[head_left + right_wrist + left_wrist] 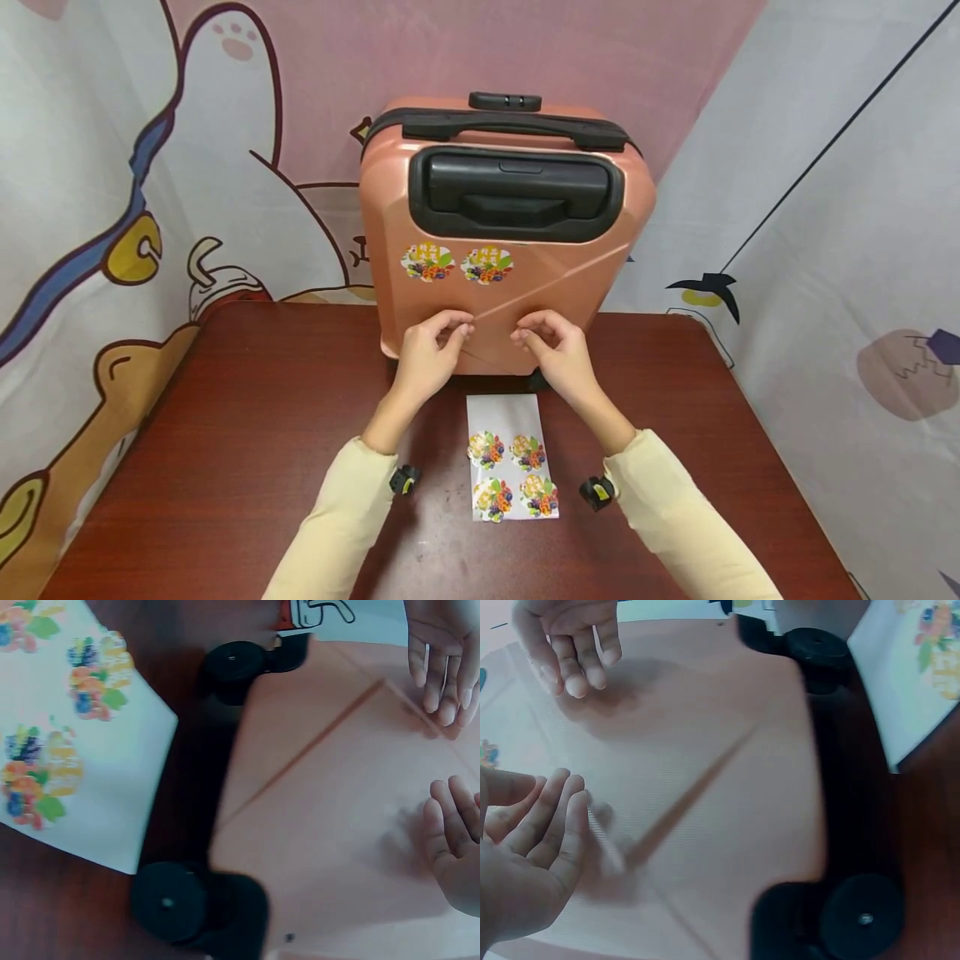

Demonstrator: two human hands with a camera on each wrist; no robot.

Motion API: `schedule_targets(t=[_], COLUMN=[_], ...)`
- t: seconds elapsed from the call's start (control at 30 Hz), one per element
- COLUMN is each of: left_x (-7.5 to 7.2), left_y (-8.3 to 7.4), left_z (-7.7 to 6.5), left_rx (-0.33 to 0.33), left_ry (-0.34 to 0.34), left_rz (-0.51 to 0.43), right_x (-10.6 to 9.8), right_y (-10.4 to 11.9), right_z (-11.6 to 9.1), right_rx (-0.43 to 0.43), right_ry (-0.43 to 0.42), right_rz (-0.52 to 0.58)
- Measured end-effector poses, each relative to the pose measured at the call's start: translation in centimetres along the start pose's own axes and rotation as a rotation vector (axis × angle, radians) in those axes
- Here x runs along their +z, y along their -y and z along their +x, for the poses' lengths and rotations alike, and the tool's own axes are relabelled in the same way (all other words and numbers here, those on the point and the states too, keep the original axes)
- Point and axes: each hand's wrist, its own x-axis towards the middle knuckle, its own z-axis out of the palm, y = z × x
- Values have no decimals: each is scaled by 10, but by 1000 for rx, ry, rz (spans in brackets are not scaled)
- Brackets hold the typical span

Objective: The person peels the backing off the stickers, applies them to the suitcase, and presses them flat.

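Facing a glossy salmon-pink hard-shell suitcase [562, 283] on a red-brown wooden bench [300, 433], both hands hover before its lower front in the head view; left hand [431, 350] and right hand [562, 346] each bring thumb and forefinger close together, nothing visible held; a white rectangular sheet [502, 408] with four round fruit-printed stickers [527, 452] lies personward of them, its long axis running toward the suitcase, neither hand clearly nearer; two matching stickers [487, 265] sit on the shell.

Left wrist view: the right hand's fingers hang loosely parted; the sheet lies past the black wheels [862, 919].

Right wrist view: the left hand's fingers extend loosely; whether they touch the shell, I cannot tell.
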Motion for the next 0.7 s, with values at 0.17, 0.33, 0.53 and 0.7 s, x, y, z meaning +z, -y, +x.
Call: schedule_targets(t=[0.17, 0.33, 0.53, 0.7], left_x=[5, 9, 14, 18], left_y=[13, 29, 49, 63], left_z=[-11, -24, -42, -55], left_rx=[-33, -72, -155, -210], left_ry=[29, 62, 136, 176], left_rz=[49, 92, 136, 159], right_x=[-1, -3, -12, -17], right_y=[-2, -12, -56, -81], right_z=[-12, -23, -36, -51], right_rx=[55, 137, 257, 360], right_ry=[19, 46, 74, 79], right_rz=[-18, -56, -100, -131])
